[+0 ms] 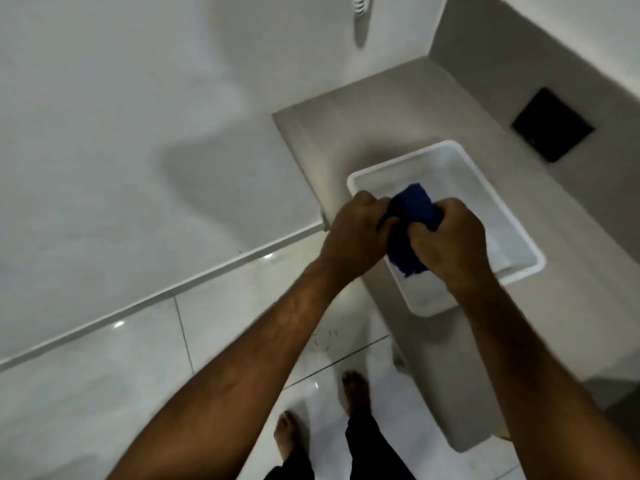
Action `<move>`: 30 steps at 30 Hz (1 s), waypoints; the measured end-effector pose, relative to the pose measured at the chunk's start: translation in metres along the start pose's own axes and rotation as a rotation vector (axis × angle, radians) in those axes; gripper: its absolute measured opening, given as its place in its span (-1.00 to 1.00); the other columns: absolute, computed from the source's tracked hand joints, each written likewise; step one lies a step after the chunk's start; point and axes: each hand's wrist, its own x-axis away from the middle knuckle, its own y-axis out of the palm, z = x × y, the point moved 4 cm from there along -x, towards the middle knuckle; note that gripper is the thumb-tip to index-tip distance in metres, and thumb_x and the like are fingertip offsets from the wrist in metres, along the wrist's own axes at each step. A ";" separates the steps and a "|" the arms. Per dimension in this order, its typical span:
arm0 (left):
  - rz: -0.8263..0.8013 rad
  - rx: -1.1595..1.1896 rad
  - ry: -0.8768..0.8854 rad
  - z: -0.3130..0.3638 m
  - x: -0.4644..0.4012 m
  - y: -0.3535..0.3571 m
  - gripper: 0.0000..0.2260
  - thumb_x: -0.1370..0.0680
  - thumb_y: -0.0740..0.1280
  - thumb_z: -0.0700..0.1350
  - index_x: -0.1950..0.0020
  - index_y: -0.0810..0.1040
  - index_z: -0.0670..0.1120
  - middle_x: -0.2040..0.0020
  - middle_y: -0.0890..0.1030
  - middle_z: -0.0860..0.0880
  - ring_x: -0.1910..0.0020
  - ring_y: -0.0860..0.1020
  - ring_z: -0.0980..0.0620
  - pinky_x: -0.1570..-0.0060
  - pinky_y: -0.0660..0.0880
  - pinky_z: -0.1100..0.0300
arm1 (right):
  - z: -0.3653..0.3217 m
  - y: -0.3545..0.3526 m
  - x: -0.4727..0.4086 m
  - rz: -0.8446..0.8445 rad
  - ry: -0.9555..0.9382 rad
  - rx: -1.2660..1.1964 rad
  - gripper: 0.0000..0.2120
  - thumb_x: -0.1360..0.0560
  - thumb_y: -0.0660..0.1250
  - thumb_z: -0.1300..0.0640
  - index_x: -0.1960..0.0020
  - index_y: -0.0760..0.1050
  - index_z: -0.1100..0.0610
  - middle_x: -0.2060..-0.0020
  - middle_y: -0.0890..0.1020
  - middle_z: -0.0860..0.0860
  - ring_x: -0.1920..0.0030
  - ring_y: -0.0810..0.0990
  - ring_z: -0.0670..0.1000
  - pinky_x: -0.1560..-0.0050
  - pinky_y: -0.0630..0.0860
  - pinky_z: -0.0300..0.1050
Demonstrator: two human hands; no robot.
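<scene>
1. I see the left hand [356, 233] with its grip clamped on the left end of the blue cloth [415, 209], fingers curled round it.
2. The right hand [450, 237] has its grip clamped on the other end of the same cloth, knuckles up, just beside the left hand.
3. The cloth is bunched between the two hands and held above the white tub [533, 263]. Its lower end hangs over the tub's inside, and I cannot tell whether it touches the bottom.
4. The tub stands on a grey table [346, 116] built into the corner of the room, near the table's front edge.
5. A black square plate [552, 125] shows on the grey surface behind the tub, well apart from it.
6. Low in my view, two bare feet [355, 386] stand on the glossy tiled floor [138, 358].
</scene>
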 end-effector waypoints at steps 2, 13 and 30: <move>0.132 -0.014 0.006 -0.025 0.025 -0.032 -0.86 -0.56 0.32 -0.21 -0.06 0.61 -0.24 0.14 0.56 -0.15 0.20 0.40 0.09 0.21 0.29 0.48 | -0.033 0.028 0.023 -0.061 -0.074 -0.075 -0.54 -0.47 0.44 0.15 -0.30 0.37 0.16 -0.07 0.58 0.07 0.01 0.57 -0.02 0.12 0.46 -0.25; -0.171 -0.192 -0.259 -0.341 0.227 0.100 -0.71 -0.55 0.31 -0.10 -0.16 0.56 -0.28 0.03 0.65 -0.22 0.06 0.60 -0.20 -0.02 0.51 -0.04 | 0.121 0.388 0.069 -0.285 0.187 -0.089 -0.65 -0.52 0.33 0.26 -0.30 0.41 0.13 -0.18 0.62 0.11 -0.09 0.61 0.09 -0.06 0.58 -0.05; -0.572 -0.335 -0.734 -0.707 0.481 0.472 0.03 -0.45 0.09 0.42 -0.53 -0.26 -0.31 -0.54 -0.27 -0.37 -0.53 -0.29 -0.32 -0.45 -0.27 -0.17 | 0.559 0.758 0.045 -0.388 -0.266 0.614 -0.46 -0.60 0.10 -0.04 -0.49 0.24 0.22 -0.52 0.18 0.31 -0.52 0.10 0.37 -0.48 0.10 0.31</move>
